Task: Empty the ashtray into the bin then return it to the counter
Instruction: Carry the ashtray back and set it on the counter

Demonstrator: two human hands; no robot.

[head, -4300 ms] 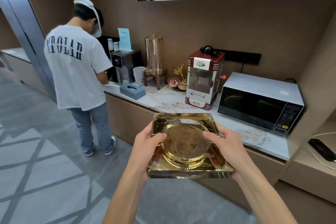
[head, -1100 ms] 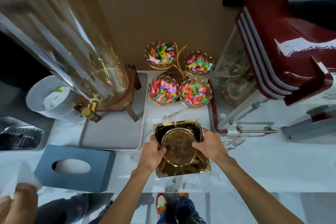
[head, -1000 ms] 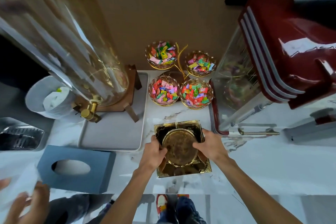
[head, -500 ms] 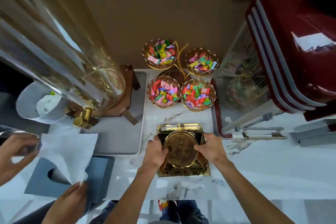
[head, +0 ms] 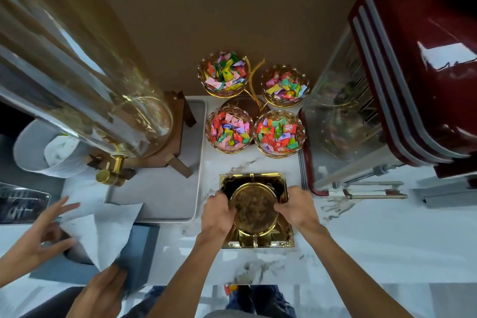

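Gold-rimmed glass ashtray (head: 254, 210) sits on the marble counter (head: 374, 240), left hand (head: 215, 214) and right hand (head: 296, 208) gripping opposite sides; careless release could knock the candy bowls (head: 254, 108) (just beyond).

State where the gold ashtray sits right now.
Head view, centre: the ashtray is on the marble counter, before the candy bowls, between both hands.

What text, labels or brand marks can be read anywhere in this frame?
None legible.
Candy wrappers in the four bowls: printed marks, too small to read.
Red popcorn machine: no label in view.
Gold ashtray, tissue box: no text visible.
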